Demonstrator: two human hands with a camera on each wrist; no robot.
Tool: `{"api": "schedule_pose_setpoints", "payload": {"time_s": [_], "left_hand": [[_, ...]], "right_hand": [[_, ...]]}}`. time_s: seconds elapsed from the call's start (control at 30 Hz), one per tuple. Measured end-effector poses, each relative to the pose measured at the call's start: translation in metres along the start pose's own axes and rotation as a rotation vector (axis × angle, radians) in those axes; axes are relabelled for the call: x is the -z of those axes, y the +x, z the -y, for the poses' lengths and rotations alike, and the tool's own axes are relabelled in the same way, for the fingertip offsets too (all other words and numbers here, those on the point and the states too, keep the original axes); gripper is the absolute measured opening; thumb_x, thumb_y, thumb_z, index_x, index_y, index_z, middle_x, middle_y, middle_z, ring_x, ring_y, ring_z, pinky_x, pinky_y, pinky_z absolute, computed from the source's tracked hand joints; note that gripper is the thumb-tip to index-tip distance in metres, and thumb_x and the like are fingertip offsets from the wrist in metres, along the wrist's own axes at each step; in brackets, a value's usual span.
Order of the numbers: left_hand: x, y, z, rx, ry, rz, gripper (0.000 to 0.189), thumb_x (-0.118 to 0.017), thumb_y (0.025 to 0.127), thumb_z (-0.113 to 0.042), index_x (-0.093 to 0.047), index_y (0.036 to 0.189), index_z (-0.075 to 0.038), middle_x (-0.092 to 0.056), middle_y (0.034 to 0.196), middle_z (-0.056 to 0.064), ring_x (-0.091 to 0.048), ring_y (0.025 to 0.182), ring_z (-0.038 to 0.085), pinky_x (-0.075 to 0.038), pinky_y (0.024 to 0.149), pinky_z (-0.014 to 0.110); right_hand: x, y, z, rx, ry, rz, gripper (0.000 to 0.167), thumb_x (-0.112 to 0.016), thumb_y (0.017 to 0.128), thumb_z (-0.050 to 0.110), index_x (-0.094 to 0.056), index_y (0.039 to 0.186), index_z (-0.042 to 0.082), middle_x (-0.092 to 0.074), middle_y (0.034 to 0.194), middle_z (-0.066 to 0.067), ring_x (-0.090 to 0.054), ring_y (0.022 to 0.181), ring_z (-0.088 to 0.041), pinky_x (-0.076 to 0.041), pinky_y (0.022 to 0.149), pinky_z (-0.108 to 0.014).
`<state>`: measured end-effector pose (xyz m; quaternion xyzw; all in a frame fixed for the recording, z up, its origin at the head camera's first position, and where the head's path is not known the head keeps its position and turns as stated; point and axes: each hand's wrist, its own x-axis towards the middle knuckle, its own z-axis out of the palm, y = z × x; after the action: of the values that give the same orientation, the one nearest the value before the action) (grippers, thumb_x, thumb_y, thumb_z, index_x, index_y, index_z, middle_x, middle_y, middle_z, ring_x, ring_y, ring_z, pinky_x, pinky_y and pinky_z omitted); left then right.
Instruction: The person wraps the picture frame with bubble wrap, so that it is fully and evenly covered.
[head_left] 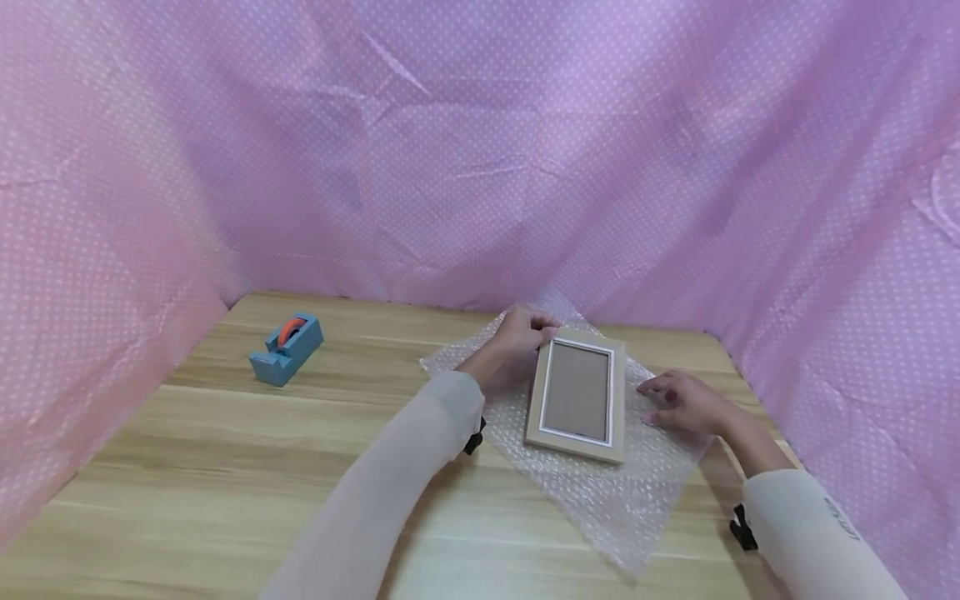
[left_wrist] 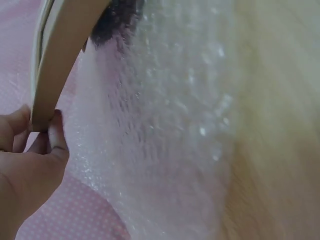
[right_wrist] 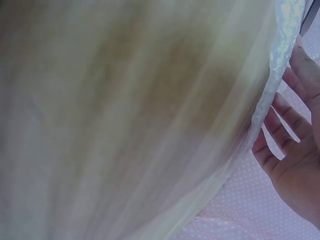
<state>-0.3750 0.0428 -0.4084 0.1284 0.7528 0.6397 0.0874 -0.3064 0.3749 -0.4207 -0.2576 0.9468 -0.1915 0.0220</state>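
Observation:
A light wooden picture frame (head_left: 576, 392) with a white inner border lies face up over a sheet of bubble wrap (head_left: 622, 517). My left hand (head_left: 522, 331) pinches its far left corner; in the left wrist view, thumb and fingers of that hand (left_wrist: 37, 155) grip the frame's edge (left_wrist: 62, 60), which stands tilted over the bubble wrap (left_wrist: 165, 115). To the right of the frame, my right hand (head_left: 686, 402) is over the bubble wrap with nothing gripped. The right wrist view shows that hand (right_wrist: 295, 145) with its fingers extended at the sheet's edge (right_wrist: 267, 95).
On the left of the wooden table (head_left: 187, 467) stands a blue tape dispenser (head_left: 296, 354) with an orange roll core (head_left: 291, 331). Pink dotted cloth (head_left: 480, 167) hangs behind the table and along both sides.

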Motion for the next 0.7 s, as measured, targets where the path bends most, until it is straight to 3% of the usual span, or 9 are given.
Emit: {"api": "schedule_pose_setpoints", "payload": {"time_s": [0.07,0.13,0.3,0.47,0.7], "left_hand": [[0.0,-0.001,0.005,0.048,-0.065,0.041,0.026,-0.06,0.098,0.004,-0.07,0.122,0.001,-0.07,0.109,0.011,-0.068,0.089,0.018,-0.059,0.077,0.033],[0.001,-0.001,0.01,0.052,-0.031,0.063,0.032,-0.06,0.096,0.007,-0.065,0.127,0.003,-0.069,0.114,0.013,-0.067,0.093,0.019,-0.058,0.081,0.033],[0.008,0.003,0.015,-0.07,0.266,0.05,0.04,-0.071,0.091,0.003,-0.063,0.129,0.009,-0.071,0.117,0.018,-0.066,0.101,0.019,-0.056,0.085,0.023],[0.014,-0.001,0.011,-0.009,0.246,0.151,0.045,-0.075,0.088,0.003,-0.062,0.131,0.008,-0.068,0.119,0.017,-0.065,0.094,0.017,-0.057,0.082,0.025],[0.013,-0.022,0.019,0.031,0.027,0.325,0.032,-0.063,0.091,0.012,-0.059,0.123,0.015,-0.063,0.117,0.029,-0.065,0.091,0.025,-0.06,0.085,0.041]], "right_hand": [[0.001,0.0,0.0,0.001,-0.001,0.002,0.053,-0.086,0.083,0.032,-0.07,0.124,0.002,-0.066,0.117,-0.019,-0.061,0.096,-0.029,-0.051,0.085,-0.049],[0.001,0.0,0.0,0.006,0.002,0.003,0.053,-0.086,0.083,0.03,-0.07,0.124,0.002,-0.066,0.116,-0.019,-0.061,0.095,-0.029,-0.051,0.084,-0.048],[0.003,0.001,0.001,-0.001,0.003,0.0,0.052,-0.087,0.082,0.03,-0.07,0.123,0.002,-0.066,0.114,-0.019,-0.06,0.094,-0.029,-0.051,0.083,-0.047],[0.007,0.004,0.001,0.004,-0.011,-0.013,0.052,-0.086,0.083,0.031,-0.07,0.123,0.002,-0.066,0.115,-0.019,-0.061,0.095,-0.028,-0.051,0.083,-0.047],[0.002,0.0,0.003,0.003,0.003,0.015,0.053,-0.085,0.084,0.033,-0.07,0.124,0.003,-0.066,0.113,-0.014,-0.06,0.095,-0.026,-0.051,0.082,-0.044]]}}
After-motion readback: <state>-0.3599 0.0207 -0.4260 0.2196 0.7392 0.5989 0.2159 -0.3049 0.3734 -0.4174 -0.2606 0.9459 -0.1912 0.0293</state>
